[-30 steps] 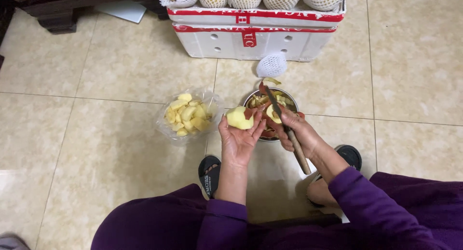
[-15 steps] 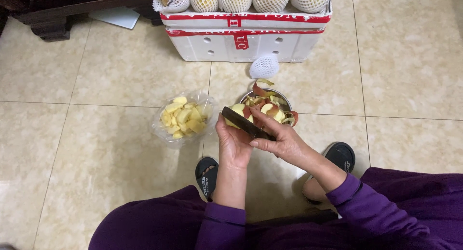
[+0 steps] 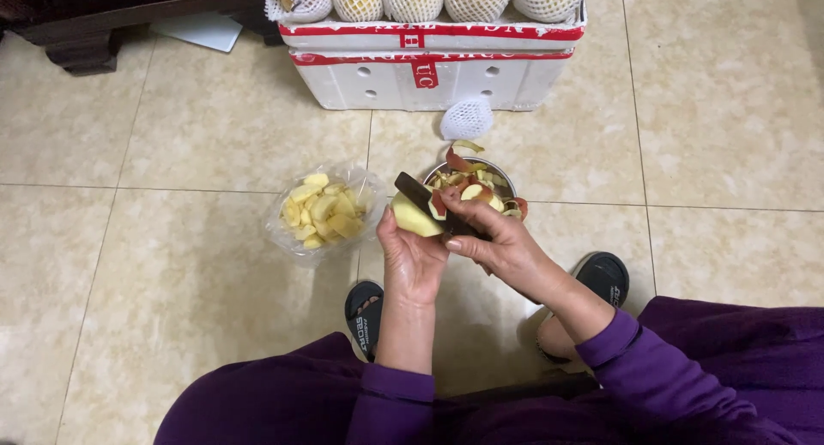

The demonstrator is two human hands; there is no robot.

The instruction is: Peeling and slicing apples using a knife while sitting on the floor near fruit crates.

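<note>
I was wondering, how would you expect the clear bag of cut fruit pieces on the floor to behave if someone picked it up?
The clear bag looks thin and crinkled, so it would probably sag and lose its shape when lifted. Its mouth lies open, so the loose yellow fruit pieces could well shift or spill. Freshly cut, they are likely wet and slippery.

The peeled apple is pale yellow and the knife is dark. The peels in the metal bowl are red and yellow. The slices are yellow, in a clear bag. The box is white with red bands; the floor is beige tiles, the sleeves purple
</note>
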